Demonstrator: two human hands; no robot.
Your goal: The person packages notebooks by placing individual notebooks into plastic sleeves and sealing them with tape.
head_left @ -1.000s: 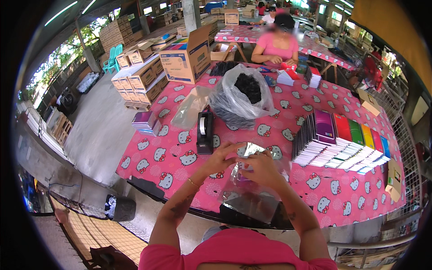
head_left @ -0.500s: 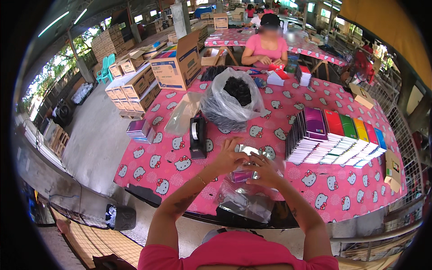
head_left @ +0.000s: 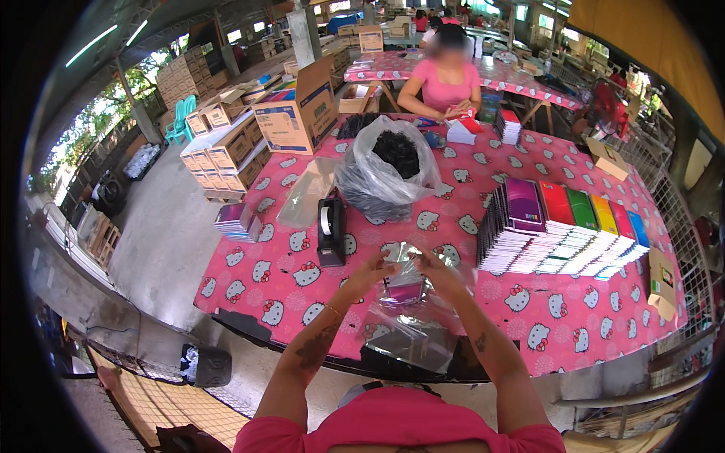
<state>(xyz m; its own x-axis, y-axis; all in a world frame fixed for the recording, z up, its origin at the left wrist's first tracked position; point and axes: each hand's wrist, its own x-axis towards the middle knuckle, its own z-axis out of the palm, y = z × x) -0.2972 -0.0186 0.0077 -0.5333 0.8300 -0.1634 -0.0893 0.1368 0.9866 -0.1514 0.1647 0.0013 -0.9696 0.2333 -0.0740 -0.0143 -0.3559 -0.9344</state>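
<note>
Between my hands lies a small purple notebook [head_left: 402, 293], seen through a clear plastic bag [head_left: 402, 259]. My left hand [head_left: 370, 273] is at the bag's left side, its fingers bent and closed on the film. On the other side, my right hand [head_left: 438, 269] pinches the film near its far end. Loose clear plastic sheets [head_left: 411, 343] lie closer to me, at the table edge. A black tape dispenser [head_left: 331, 232] stands to the left of my left hand.
Rows of colored spiral notebooks [head_left: 555, 234] stand at right. Beyond my hands sits a plastic sack [head_left: 355, 177] of black strips. A small notebook stack [head_left: 237, 222] and an open carton [head_left: 291, 124] are at left. A co-worker [head_left: 447, 83] sits across the pink table [head_left: 483, 332].
My hands have moved apart, the left one drawing back and the right one shifting farther up the bag. More of the purple notebook shows. The co-worker's hands have moved slightly.
</note>
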